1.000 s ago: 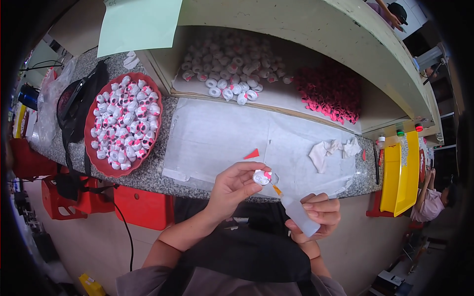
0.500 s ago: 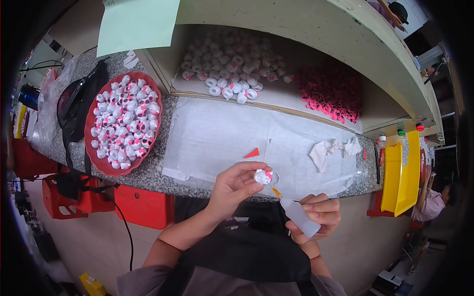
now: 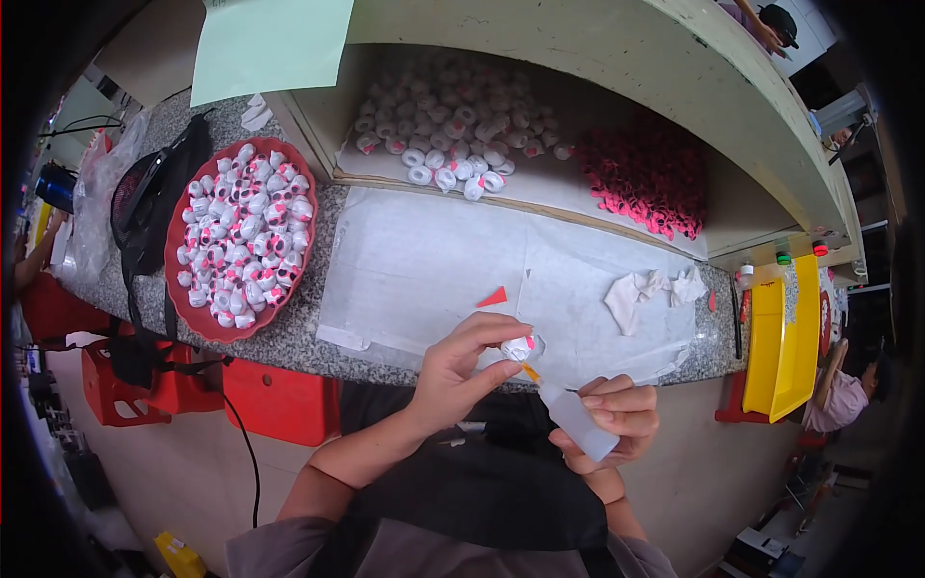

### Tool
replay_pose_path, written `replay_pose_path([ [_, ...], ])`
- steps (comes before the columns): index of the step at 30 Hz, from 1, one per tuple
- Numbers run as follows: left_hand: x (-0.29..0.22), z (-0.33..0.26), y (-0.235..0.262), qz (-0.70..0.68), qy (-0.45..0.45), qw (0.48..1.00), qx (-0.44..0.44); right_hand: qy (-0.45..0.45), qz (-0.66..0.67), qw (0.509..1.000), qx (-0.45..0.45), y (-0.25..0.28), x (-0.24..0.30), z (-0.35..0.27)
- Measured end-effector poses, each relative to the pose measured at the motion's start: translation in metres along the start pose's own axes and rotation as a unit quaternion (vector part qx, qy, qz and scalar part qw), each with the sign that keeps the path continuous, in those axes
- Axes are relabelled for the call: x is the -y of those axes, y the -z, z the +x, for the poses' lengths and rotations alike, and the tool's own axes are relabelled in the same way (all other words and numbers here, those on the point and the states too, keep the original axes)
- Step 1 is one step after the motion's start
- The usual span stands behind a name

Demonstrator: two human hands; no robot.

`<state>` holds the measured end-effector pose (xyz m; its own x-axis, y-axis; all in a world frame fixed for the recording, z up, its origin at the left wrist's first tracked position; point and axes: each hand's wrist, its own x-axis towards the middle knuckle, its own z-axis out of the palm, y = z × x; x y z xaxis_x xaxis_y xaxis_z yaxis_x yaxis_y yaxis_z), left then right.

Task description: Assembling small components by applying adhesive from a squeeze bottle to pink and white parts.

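Note:
My left hand (image 3: 461,366) is closed, pinching a small white rounded piece (image 3: 516,349) with a pink patch between thumb and fingers. In my right hand (image 3: 617,419) is a translucent white squeeze bottle (image 3: 578,422), tilted, with its narrow orange-yellow nozzle (image 3: 531,373) pointing up at the underside of the piece. Whether the nozzle touches it I cannot tell. A thin dark tip pokes out by the right fingers; what it belongs to is hidden. Just beyond the left hand, a small red-pink triangular scrap (image 3: 492,297) lies on the white sheet (image 3: 414,260).
A red scalloped tray (image 3: 176,258) heaped with white-and-pink pieces stands at left. Under the shelf lie piles of white pieces (image 3: 443,144) and pink bits (image 3: 646,183). Crumpled white cloth (image 3: 624,299) sits right, beside yellow trays (image 3: 766,337). Red stools (image 3: 284,403) stand below the counter.
The bottle has shifted slightly left, its nozzle now closer under the piece. The white piece has turned a little in my left fingers. Another person's arm has appeared at the far left.

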<state>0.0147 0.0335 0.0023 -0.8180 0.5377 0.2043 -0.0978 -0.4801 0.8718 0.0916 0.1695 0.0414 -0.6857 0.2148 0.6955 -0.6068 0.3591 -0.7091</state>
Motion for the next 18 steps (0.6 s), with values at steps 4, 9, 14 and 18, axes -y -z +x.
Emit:
replay_pose_path([
  [4,0.000,0.000,0.001,0.011,0.014,1.000,-0.014,-0.010,-0.007,1.000,0.010,0.003,0.002,0.001],
  [9,0.001,0.003,0.000,0.016,0.016,1.000,-0.015,-0.016,-0.006,0.999,-0.030,0.006,-0.001,0.004],
  [14,-0.003,0.008,0.013,0.004,-0.004,0.997,-0.076,-0.135,0.043,0.986,-0.084,0.031,-0.026,0.020],
  [18,-0.005,0.012,0.024,-0.041,0.024,0.987,-0.156,-0.263,0.007,0.964,0.027,0.059,-0.087,0.049],
])
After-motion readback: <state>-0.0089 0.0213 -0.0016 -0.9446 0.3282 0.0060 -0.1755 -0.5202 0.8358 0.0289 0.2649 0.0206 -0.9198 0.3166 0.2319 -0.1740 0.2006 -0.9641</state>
